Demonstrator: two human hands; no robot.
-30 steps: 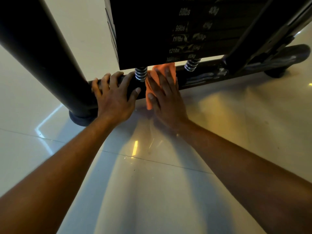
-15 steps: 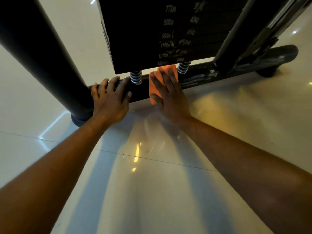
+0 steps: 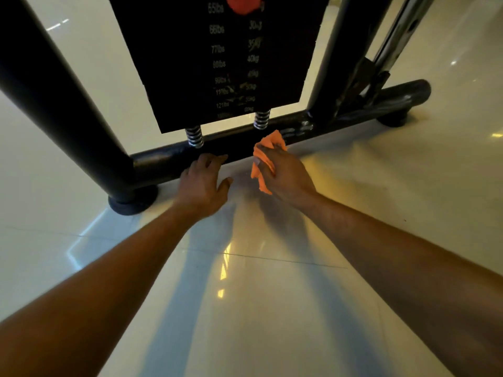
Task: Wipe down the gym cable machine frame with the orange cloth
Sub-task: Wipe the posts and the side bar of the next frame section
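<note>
An orange cloth [image 3: 261,162] sits bunched in the right hand [image 3: 283,174], gripped against the cable machine's low base bar [image 3: 234,146] at twelve o'clock — wiping. Left hand [image 3: 202,183], nine o'clock of it, rests loosely open on the bar — apparently bracing.

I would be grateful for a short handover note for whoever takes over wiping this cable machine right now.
Hands: the right hand grips the bunched orange cloth beside the base bar, near the right spring. The left hand is open, fingertips at the bar below the left spring.
Things: the weight stack sits on both springs above the bar.
Done: cannot tell from this view how much is wiped.
Left: probably the bar's right stretch toward the foot, and the upright post.
</note>
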